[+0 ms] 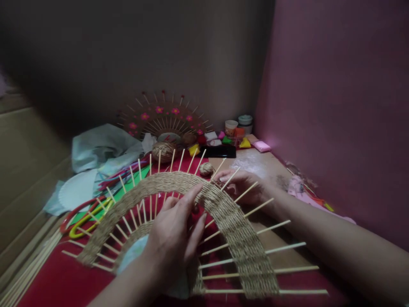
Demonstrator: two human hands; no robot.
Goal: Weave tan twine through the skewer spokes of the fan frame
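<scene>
A craft corner, likely indoors at home, with twine balls, coloured clay packets and a decorated fan (166,117).

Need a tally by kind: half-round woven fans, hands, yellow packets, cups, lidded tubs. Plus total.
Half-round woven fans: 2 (front fan, rear fan)
Hands: 2 (left hand, right hand)
Yellow packets: 2
Cup: 1
Lidded tub: 1
Total: 8
</scene>
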